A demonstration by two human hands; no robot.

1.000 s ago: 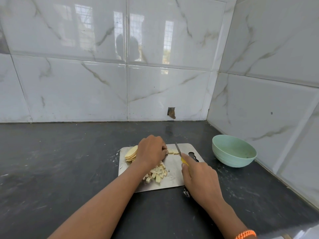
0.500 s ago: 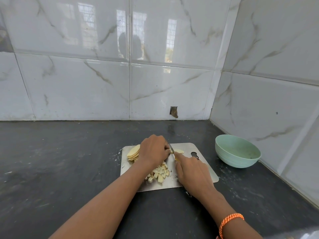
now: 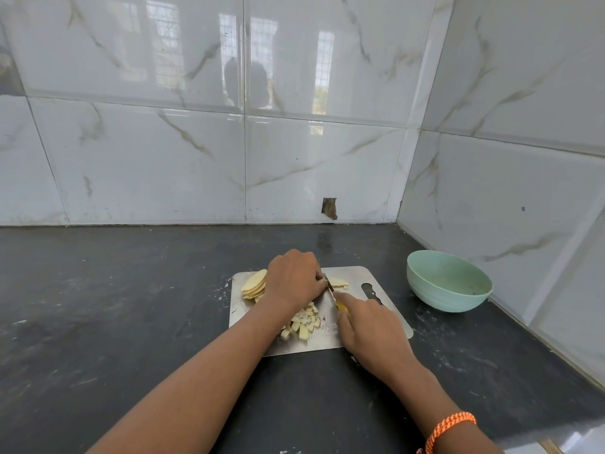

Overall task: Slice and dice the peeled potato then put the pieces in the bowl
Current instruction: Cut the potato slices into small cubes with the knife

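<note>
Head view, looking down: the right hand point(image 3: 370, 326) has its grip clamped round the yellow handle of a knife point(image 3: 334, 293), with the forefinger stretched forward along the top. The short blade points away from the person and angles down onto the cutting board point(image 3: 357, 276), its tip just beside the knuckles of the left hand point(image 3: 294, 278). That left hand lies knuckles-up with the fingers curled under, pressing on potato that it mostly hides; I cannot tell just what the fingers hold beneath.

To the right of the blade lies a small cut-off piece point(image 3: 339, 282). At the left of the left hand, a stack of potato slices point(image 3: 254, 284) leans in a fan on the board's far left corner. Nearer the person, between the two forearms, sits a heap of diced potato point(image 3: 302, 322).

The board is a pale metal sheet with a slot handle at its right end, lying on the dark table point(image 3: 114, 306). A pale green bowl point(image 3: 448, 285) stands on the table well to the right of the board, close to the tiled side wall. An orange braided band point(image 3: 448, 427) circles the right wrist.
</note>
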